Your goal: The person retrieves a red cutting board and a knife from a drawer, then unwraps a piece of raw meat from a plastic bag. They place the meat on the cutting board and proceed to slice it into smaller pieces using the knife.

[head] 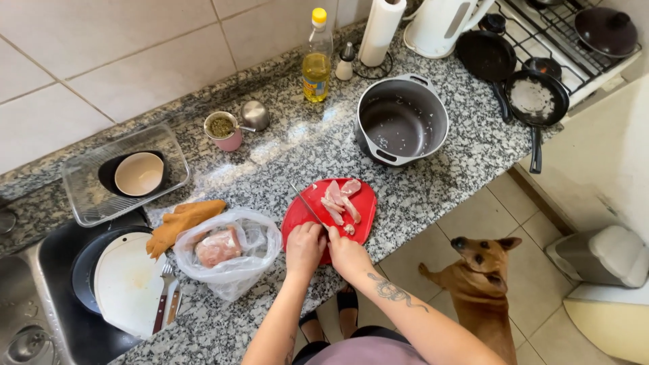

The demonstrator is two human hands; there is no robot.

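Both hands met at the near edge of the red cutting board (pixel 361 203) on the tabletop (pixel 270 162). The left hand (pixel 304 248) gripped a knife (pixel 309 205), handle hidden. The right hand (pixel 346 251) pinched a meat scrap (pixel 349 228), mostly covered. Cut meat pieces (pixel 340 198) lay beyond; the dog (pixel 481 274) was cut off below.

Location: a home kitchen. Indicators: speckled granite countertop (pixel 284 155) against a tiled wall; gas stove (pixel 574 40) carrying pans; sink (pixel 27 318) holding used dishes; cooking pot (pixel 401 122), oil bottle (pixel 316 57), paper towel roll (pixel 380 30); a dog (pixel 480 284) on the tiled floor.
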